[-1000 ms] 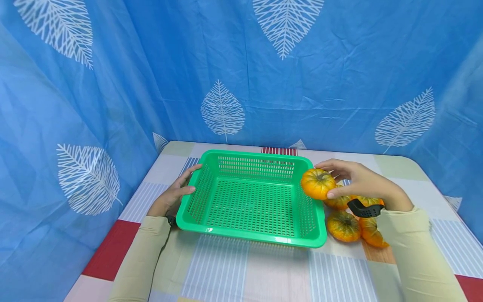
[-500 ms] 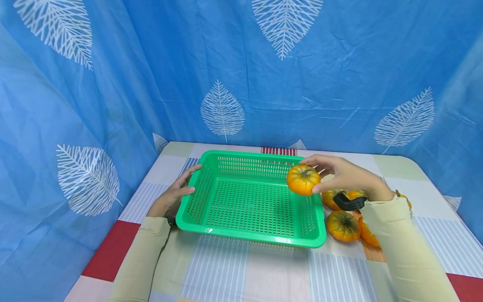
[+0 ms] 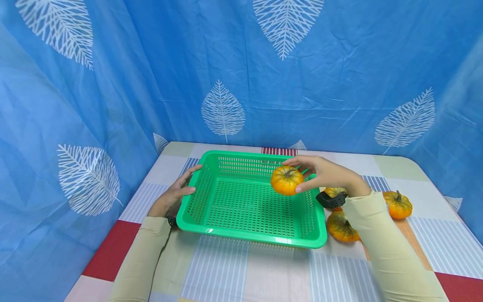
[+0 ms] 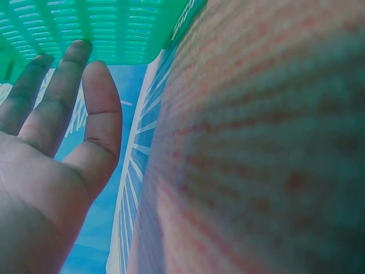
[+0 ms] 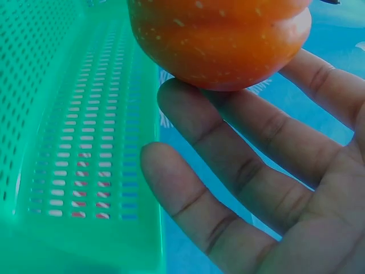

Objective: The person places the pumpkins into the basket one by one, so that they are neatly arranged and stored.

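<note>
A green plastic basket (image 3: 249, 239) with slotted walls sits on the table. My right hand (image 3: 320, 172) holds a small orange pumpkin (image 3: 286, 181) by its side, above the right part of the basket. Seen from the right wrist, fingertips support the pumpkin (image 5: 222, 40) from below, while two other fingers extend toward the basket wall (image 5: 85, 148). At the basket's left edge, my left hand (image 3: 175, 193) touches the rim with fingers and thumb spread. The left wrist view shows those fingers (image 4: 57, 108) nearly straight against the basket's outer wall (image 4: 114, 28).
More small pumpkins lie right of the basket: one greenish-orange pumpkin (image 3: 341, 226), another pumpkin (image 3: 333, 192) partly behind the wristband, and a third pumpkin (image 3: 398, 204) farther right. The right sleeve (image 3: 388, 247) covers part of that area. A blue leaf-print curtain (image 3: 320, 105) hangs behind the table.
My right hand has carried the pumpkin leftward, from the basket's right rim to over its inside. The pumpkin at far right has come into view. The left hand and basket stay put.
</note>
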### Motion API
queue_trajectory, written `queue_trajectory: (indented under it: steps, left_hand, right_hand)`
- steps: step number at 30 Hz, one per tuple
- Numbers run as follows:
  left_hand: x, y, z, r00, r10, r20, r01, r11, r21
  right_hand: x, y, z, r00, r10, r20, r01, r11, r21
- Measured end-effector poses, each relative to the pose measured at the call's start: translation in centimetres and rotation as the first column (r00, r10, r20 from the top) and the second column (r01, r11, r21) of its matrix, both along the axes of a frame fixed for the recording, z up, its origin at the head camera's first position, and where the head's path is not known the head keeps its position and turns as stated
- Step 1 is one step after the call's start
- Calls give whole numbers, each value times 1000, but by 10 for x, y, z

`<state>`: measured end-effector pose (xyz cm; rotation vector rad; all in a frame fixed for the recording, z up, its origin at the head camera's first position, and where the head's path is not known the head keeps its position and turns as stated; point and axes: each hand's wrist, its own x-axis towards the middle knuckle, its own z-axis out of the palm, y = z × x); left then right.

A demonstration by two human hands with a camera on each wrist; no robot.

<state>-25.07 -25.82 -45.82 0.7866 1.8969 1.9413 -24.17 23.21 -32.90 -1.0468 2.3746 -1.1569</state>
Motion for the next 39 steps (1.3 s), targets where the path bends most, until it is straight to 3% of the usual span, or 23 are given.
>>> queue_trajectory:
  steps: [17, 32, 39]
  left_hand:
    - [0, 1, 0, 1000, -18, 14, 18, 1000, 16]
    - [2, 1, 2, 1000, -7, 12, 7, 1000, 11]
    - [1, 0, 1, 1000, -30, -3, 30, 999, 27]
  right_hand:
    - [-12, -30, -1, 999, 7, 43, -8, 1000, 29]
    - [-23, -63, -3, 995, 41, 92, -42, 999, 9]
    - [-27, -77, -4, 993, 56, 109, -55, 998, -14]
